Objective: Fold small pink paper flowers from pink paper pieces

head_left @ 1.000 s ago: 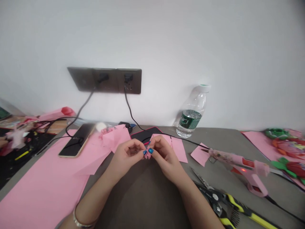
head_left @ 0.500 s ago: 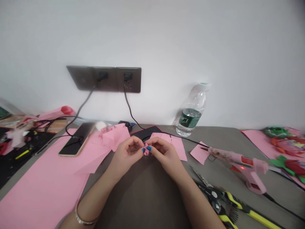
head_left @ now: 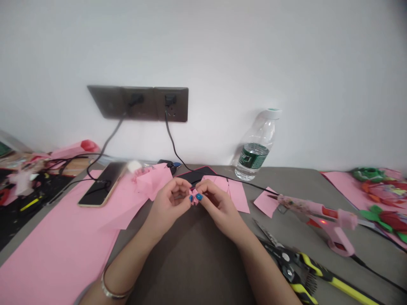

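A small folded piece of pink paper [head_left: 194, 197] is held between both hands above the grey tabletop [head_left: 190, 262]. My left hand [head_left: 171, 203] pinches its left side between thumb and fingertips. From the right, my right hand [head_left: 219, 206] grips the other side, its blue-nailed thumb pressed on the near face. The fingers hide much of the folds. Just behind my right hand lie flat pink paper pieces [head_left: 238, 197], and crumpled pink paper [head_left: 154, 181] sits beyond my left hand.
Pink sheets [head_left: 63, 250] and a phone [head_left: 102, 184] lie at left. On the right are a pink glue gun [head_left: 330, 220], its light glowing red, yellow-black pliers [head_left: 286, 258] and a pink paper square [head_left: 266, 203]. A water bottle [head_left: 254, 148] leans against the wall; a black cable [head_left: 173, 142] crosses behind my hands.
My fingers have shifted slightly around the folded pink paper, and a little more of it shows between the thumbs. The camera view has moved very slightly; other things stay put.
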### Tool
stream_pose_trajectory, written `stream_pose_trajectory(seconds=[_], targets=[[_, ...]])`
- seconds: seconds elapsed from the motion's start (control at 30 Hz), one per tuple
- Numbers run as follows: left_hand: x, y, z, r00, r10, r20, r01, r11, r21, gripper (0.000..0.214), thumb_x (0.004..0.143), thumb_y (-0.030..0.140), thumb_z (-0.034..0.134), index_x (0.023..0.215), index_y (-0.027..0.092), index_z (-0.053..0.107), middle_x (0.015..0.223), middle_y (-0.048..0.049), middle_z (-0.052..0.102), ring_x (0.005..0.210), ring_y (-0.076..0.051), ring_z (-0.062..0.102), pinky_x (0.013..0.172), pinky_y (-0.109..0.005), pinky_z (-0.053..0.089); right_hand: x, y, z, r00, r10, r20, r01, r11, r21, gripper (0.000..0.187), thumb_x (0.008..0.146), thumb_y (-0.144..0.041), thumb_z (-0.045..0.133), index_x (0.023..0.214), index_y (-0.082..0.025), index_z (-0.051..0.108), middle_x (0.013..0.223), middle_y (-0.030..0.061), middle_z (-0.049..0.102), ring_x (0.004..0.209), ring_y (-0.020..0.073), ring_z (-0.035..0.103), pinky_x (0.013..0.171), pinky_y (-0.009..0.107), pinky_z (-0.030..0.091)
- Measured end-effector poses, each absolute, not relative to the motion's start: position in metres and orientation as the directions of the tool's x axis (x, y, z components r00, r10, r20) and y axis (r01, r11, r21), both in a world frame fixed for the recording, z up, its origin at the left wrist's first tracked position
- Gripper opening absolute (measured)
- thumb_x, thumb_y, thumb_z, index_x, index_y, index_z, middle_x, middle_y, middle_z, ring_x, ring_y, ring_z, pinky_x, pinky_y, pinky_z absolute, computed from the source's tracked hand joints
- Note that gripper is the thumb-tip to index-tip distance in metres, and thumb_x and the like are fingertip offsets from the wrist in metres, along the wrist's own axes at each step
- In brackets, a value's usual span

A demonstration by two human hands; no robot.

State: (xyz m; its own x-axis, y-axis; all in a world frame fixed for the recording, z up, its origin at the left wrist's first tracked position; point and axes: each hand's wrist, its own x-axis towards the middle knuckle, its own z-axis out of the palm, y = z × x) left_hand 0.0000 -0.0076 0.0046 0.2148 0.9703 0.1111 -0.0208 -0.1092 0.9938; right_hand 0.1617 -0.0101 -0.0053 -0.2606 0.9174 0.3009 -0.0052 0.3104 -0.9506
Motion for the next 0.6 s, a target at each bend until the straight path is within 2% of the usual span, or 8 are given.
stream_pose_trajectory(seconds=[0.2, 0.43, 0.6], targets=[[0.0007, -0.0078, 0.004, 0.2, 0.972, 0.127, 0.036, -0.137, 0.99, 0.007, 0.081, 0.016, 0.062, 0.087, 0.017, 0.066, 0.087, -0.0037, 0.066, 0.083, -0.016, 0.062, 0.075, -0.027, 0.056, 0.1613, -0.008, -0.0096, -0.2, 0.932, 0.301, 0.049, 0.317, -0.947, 0.015, 0.093, -0.033, 0.056, 0.085, -0.021, 0.06, 0.088, 0.0054, 0.059, 0.081, 0.0191, 0.058, 0.072, 0.032, 0.047], [0.0033, -0.0089, 0.001, 0.163, 0.979, 0.118, 0.021, -0.123, 0.992, 0.01, 0.079, 0.018, 0.065, 0.088, 0.018, 0.07, 0.088, -0.0041, 0.069, 0.086, -0.017, 0.065, 0.079, -0.029, 0.057, 0.1626, -0.0063, -0.0096, -0.125, 0.9, 0.418, 0.16, 0.434, -0.887, 0.011, 0.089, -0.022, 0.06, 0.078, -0.022, 0.062, 0.09, 0.006, 0.061, 0.088, 0.0213, 0.059, 0.073, 0.033, 0.047], [0.0042, -0.0083, 0.0044, 0.17, 0.979, 0.116, 0.01, -0.12, 0.993, 0.01, 0.075, 0.015, 0.064, 0.082, 0.017, 0.071, 0.082, -0.0037, 0.069, 0.078, -0.016, 0.066, 0.077, -0.03, 0.057, 0.1627, -0.0073, -0.007, -0.113, 0.888, 0.445, 0.193, 0.459, -0.867, 0.012, 0.086, -0.023, 0.066, 0.074, -0.023, 0.064, 0.084, 0.0049, 0.063, 0.083, 0.0216, 0.059, 0.075, 0.035, 0.047]])
